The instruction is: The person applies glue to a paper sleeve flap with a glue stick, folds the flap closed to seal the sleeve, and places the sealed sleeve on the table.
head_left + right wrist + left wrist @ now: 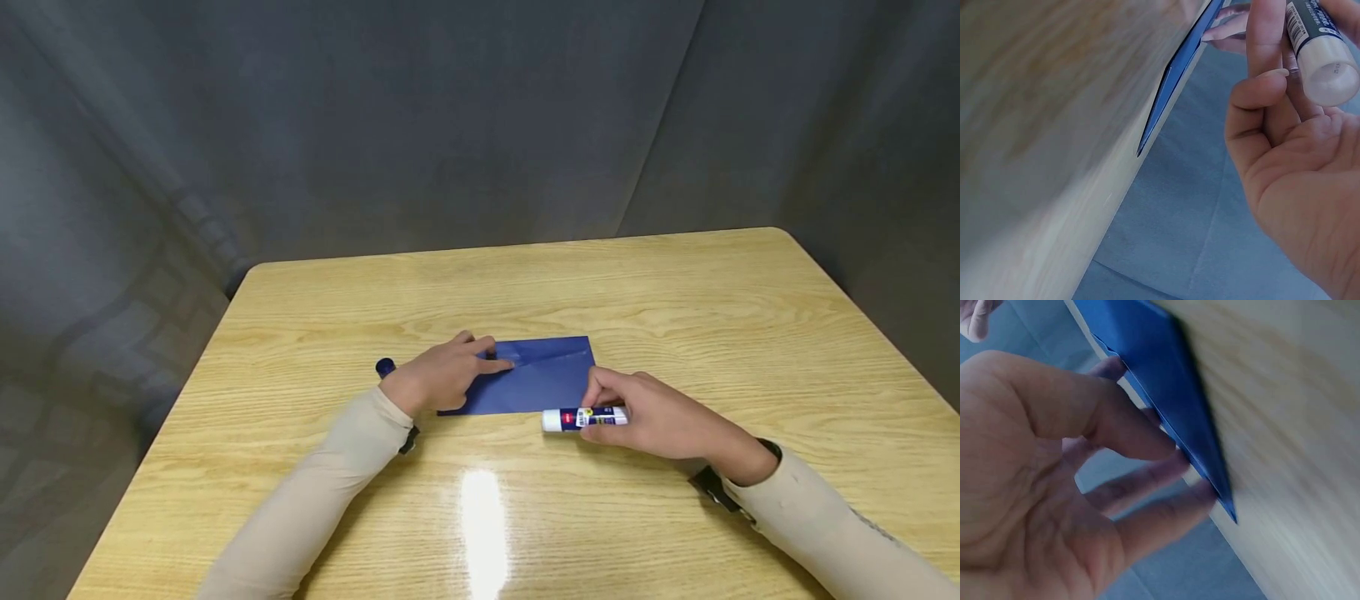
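A blue folded paper [536,387], flat like an envelope, lies on the table with a crease near its upper edge. My left hand [444,372] rests on its left part, fingers extended. In the left wrist view, the fingertips touch the blue paper [1166,381] along its edge. Over the paper's lower right corner, my right hand [660,414] grips a glue stick [566,419] between thumb and fingers. The stick lies level, its white end pointing left. In the right wrist view, the glue stick's other white end [1330,69] faces the camera.
A small dark blue cap-like piece [385,367] stands just left of my left hand, partly hidden by it. Light wood tabletop [360,308] surrounds the paper. Behind the table's far edge hangs a grey curtain [450,125].
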A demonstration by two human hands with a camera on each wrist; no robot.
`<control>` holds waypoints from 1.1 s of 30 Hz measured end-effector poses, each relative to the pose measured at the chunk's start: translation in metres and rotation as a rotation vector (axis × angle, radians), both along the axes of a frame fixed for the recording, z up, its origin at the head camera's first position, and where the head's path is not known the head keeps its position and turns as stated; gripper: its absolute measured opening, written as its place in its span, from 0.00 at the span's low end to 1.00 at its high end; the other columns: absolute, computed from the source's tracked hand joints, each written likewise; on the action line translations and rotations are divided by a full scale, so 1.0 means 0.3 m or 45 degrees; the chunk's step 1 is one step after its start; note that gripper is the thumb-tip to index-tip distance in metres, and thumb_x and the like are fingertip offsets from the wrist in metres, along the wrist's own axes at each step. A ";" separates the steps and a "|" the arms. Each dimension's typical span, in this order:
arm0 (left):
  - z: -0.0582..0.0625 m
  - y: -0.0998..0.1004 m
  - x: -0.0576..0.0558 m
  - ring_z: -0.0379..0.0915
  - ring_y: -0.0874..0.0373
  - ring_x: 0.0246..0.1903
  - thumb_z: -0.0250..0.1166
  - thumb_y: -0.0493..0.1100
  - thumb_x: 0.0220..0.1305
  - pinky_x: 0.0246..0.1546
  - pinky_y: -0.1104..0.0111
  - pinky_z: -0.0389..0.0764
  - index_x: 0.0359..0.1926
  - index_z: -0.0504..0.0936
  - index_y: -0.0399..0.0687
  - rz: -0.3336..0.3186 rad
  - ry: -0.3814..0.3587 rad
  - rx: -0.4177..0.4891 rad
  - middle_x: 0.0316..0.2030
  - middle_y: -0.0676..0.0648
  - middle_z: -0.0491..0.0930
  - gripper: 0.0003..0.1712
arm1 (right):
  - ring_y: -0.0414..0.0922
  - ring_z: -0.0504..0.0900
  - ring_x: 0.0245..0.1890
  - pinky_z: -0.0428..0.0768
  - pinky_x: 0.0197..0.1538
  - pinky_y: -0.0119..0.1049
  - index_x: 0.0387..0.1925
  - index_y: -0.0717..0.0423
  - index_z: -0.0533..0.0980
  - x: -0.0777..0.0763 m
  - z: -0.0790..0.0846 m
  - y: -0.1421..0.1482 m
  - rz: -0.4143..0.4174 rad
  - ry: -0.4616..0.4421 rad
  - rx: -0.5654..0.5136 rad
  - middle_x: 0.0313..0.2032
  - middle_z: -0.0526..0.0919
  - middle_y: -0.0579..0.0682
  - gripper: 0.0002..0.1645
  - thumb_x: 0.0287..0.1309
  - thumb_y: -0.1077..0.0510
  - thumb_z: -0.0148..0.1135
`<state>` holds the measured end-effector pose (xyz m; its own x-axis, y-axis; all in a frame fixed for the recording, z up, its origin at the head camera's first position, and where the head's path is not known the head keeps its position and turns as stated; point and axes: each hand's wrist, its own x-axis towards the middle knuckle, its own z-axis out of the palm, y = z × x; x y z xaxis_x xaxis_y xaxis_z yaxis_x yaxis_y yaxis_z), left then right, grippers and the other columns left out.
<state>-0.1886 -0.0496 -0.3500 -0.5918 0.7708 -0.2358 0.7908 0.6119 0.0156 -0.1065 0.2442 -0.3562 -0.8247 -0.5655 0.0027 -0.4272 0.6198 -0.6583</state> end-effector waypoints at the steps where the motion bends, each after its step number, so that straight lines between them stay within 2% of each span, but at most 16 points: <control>1: 0.000 0.007 0.001 0.64 0.48 0.56 0.59 0.28 0.63 0.54 0.61 0.73 0.74 0.65 0.63 0.006 0.004 -0.010 0.69 0.47 0.63 0.41 | 0.38 0.86 0.48 0.77 0.43 0.29 0.37 0.41 0.72 0.000 0.001 0.000 0.000 -0.004 -0.002 0.40 0.88 0.38 0.14 0.59 0.43 0.69; 5: 0.003 0.029 0.005 0.62 0.49 0.54 0.59 0.29 0.63 0.50 0.62 0.73 0.74 0.65 0.64 0.034 0.002 -0.026 0.71 0.48 0.62 0.41 | 0.36 0.85 0.47 0.76 0.42 0.29 0.37 0.41 0.72 0.000 0.002 0.001 0.003 -0.004 -0.001 0.40 0.88 0.38 0.15 0.59 0.42 0.69; 10: -0.002 0.043 0.005 0.59 0.47 0.70 0.58 0.28 0.62 0.63 0.60 0.74 0.75 0.63 0.57 0.021 -0.039 -0.013 0.76 0.49 0.58 0.42 | 0.36 0.85 0.47 0.76 0.41 0.28 0.37 0.41 0.72 0.001 0.003 0.002 -0.003 -0.008 -0.001 0.41 0.88 0.39 0.14 0.59 0.44 0.70; 12: -0.006 0.046 0.003 0.54 0.47 0.74 0.58 0.28 0.61 0.71 0.59 0.67 0.75 0.63 0.53 0.003 -0.053 -0.002 0.76 0.48 0.57 0.42 | 0.38 0.86 0.47 0.76 0.41 0.28 0.37 0.42 0.72 0.001 0.004 0.003 0.000 -0.008 -0.002 0.41 0.88 0.39 0.14 0.59 0.44 0.70; 15: -0.011 0.048 0.002 0.53 0.48 0.75 0.57 0.27 0.61 0.74 0.59 0.62 0.75 0.63 0.52 0.002 -0.061 0.006 0.76 0.47 0.57 0.41 | 0.40 0.86 0.49 0.76 0.42 0.29 0.37 0.42 0.72 0.001 0.005 0.004 0.006 -0.005 0.003 0.40 0.88 0.39 0.15 0.59 0.43 0.69; 18: -0.014 0.053 0.001 0.55 0.48 0.75 0.57 0.28 0.62 0.74 0.60 0.62 0.75 0.63 0.53 -0.002 -0.037 -0.006 0.76 0.47 0.58 0.40 | 0.40 0.86 0.49 0.77 0.42 0.29 0.37 0.42 0.72 0.000 0.006 0.004 0.010 -0.006 0.007 0.40 0.87 0.38 0.15 0.60 0.42 0.69; 21: -0.012 0.068 0.001 0.60 0.49 0.71 0.58 0.30 0.65 0.72 0.61 0.66 0.75 0.64 0.55 -0.024 0.030 -0.039 0.74 0.47 0.62 0.39 | 0.40 0.86 0.50 0.76 0.42 0.29 0.37 0.41 0.72 -0.002 0.004 0.003 0.013 -0.006 0.006 0.40 0.87 0.38 0.15 0.60 0.42 0.68; 24: -0.004 0.090 0.004 0.65 0.50 0.64 0.58 0.34 0.68 0.65 0.62 0.72 0.75 0.64 0.58 -0.038 0.101 -0.088 0.71 0.49 0.64 0.36 | 0.39 0.86 0.49 0.76 0.42 0.29 0.37 0.42 0.72 -0.004 0.002 0.004 0.020 -0.008 0.000 0.41 0.88 0.39 0.14 0.60 0.43 0.68; 27: 0.003 0.112 0.007 0.67 0.51 0.59 0.59 0.37 0.69 0.58 0.63 0.77 0.75 0.64 0.61 -0.017 0.123 -0.130 0.71 0.50 0.63 0.35 | 0.37 0.86 0.48 0.77 0.41 0.29 0.38 0.41 0.72 -0.005 -0.001 0.003 0.018 -0.013 -0.007 0.41 0.88 0.39 0.14 0.60 0.43 0.69; 30: 0.009 0.125 0.009 0.65 0.52 0.64 0.58 0.37 0.70 0.60 0.63 0.77 0.75 0.63 0.61 0.000 0.103 -0.157 0.74 0.52 0.61 0.35 | 0.35 0.85 0.47 0.77 0.42 0.28 0.37 0.40 0.72 -0.006 -0.004 0.003 0.019 -0.012 -0.015 0.41 0.88 0.39 0.14 0.60 0.44 0.69; 33: 0.011 0.130 0.008 0.59 0.52 0.72 0.57 0.35 0.70 0.69 0.64 0.69 0.76 0.62 0.58 0.007 0.056 -0.161 0.77 0.53 0.57 0.36 | 0.34 0.85 0.46 0.76 0.41 0.28 0.37 0.41 0.72 -0.007 -0.004 0.003 0.028 -0.012 -0.019 0.42 0.89 0.40 0.14 0.60 0.43 0.68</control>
